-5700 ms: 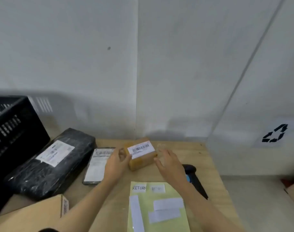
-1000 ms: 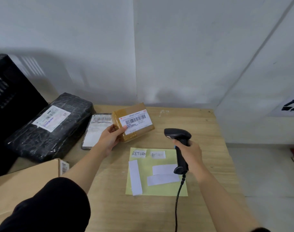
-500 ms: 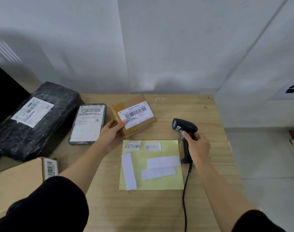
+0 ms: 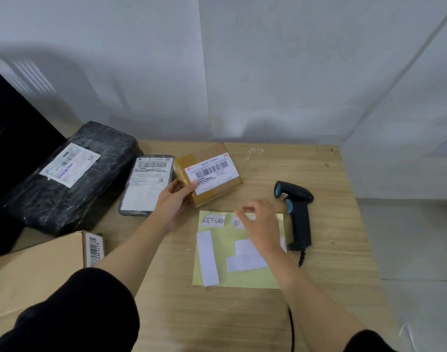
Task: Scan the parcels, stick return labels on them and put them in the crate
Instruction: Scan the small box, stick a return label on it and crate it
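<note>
your left hand [image 4: 175, 199] grips the box [image 4: 212, 174] by its corner. your right hand [image 4: 261, 224], blurred, curls over the sheet [image 4: 242, 279]; whether it grasps anything, i cannot tell.

— Where do we have the scanner [image 4: 299, 214]?
— On our bench [image 4: 344, 224], right of the label sheet [image 4: 242, 278]. Behind the sheet we see the small parcel [image 4: 212, 171]; the crate [image 4: 14, 161] stands far left.
</note>
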A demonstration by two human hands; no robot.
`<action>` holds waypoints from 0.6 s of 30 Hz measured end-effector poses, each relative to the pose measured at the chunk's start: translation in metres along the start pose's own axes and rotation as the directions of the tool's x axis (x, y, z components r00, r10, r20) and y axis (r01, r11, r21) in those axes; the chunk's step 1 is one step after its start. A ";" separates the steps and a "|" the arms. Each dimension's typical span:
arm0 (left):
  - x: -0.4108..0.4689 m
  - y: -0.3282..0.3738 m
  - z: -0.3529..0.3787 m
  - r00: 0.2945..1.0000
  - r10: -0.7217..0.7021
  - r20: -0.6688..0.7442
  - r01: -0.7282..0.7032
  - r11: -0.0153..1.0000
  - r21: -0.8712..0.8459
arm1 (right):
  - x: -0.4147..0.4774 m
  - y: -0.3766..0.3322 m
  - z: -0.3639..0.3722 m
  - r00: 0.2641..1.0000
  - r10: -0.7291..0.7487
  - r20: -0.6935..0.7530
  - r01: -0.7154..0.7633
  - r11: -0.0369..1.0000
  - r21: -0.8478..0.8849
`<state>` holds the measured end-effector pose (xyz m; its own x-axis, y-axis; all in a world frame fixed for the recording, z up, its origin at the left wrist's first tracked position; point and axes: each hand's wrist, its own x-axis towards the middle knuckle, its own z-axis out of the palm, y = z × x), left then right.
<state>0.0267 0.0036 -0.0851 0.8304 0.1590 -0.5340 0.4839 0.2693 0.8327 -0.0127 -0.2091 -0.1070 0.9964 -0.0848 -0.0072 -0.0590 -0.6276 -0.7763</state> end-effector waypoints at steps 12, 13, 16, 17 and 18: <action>-0.001 0.021 -0.028 0.997 0.066 -0.040 -0.065 0.997 0.029 | 0.010 -0.030 0.062 0.971 0.204 0.127 -0.156 0.937 -0.314; -0.001 0.020 -0.028 0.997 0.066 -0.035 -0.065 0.997 0.028 | 0.010 -0.031 0.061 0.968 0.212 0.132 -0.161 0.934 -0.319; -0.001 0.019 -0.027 0.997 0.069 -0.022 -0.069 0.997 0.020 | 0.012 -0.033 0.057 0.962 0.217 0.168 -0.156 0.936 -0.316; -0.001 0.019 -0.027 0.997 0.069 -0.022 -0.069 0.997 0.021 | 0.013 -0.034 0.056 0.960 0.217 0.176 -0.157 0.940 -0.303; -0.001 0.019 -0.027 0.997 0.069 -0.025 -0.068 0.997 0.022 | 0.013 -0.034 0.055 0.959 0.218 0.181 -0.160 0.944 -0.289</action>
<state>0.0276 0.0340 -0.0729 0.8545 0.2008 -0.4791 0.4322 0.2367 0.8702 0.0061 -0.1465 -0.1158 0.9537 -0.0780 -0.2905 -0.2330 -0.8023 -0.5496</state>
